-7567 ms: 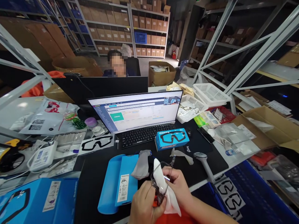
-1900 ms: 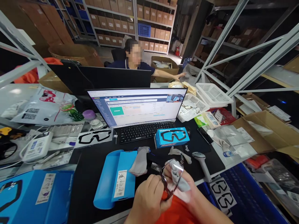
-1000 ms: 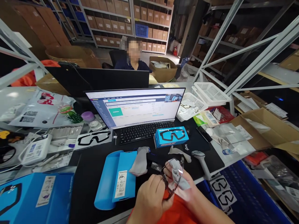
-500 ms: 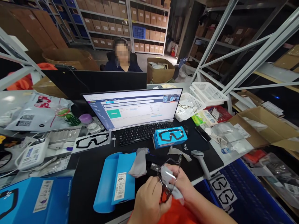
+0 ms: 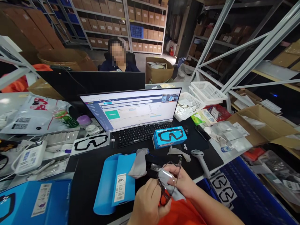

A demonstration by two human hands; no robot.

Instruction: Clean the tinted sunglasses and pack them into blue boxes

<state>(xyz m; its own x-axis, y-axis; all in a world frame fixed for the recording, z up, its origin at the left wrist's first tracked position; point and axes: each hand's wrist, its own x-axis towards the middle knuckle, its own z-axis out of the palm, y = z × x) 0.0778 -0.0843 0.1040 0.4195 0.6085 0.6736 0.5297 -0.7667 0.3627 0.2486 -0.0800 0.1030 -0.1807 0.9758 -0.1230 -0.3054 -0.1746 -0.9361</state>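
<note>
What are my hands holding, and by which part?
Your left hand holds the eyeglasses by one side of their frame; your right hand holds a grey cloth, its exact grip partly hidden.

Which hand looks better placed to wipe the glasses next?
Probably the right hand: it already holds the pale cloth at the glasses, while the left hand is busy gripping them.

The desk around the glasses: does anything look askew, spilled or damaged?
The barcode scanner lies slantwise, its handle jutting past the edge of the black mat, so it might get knocked. I see nothing spilled. The glasses show no clear damage, though the left hand, right hand and cloth partly hide them.
</note>
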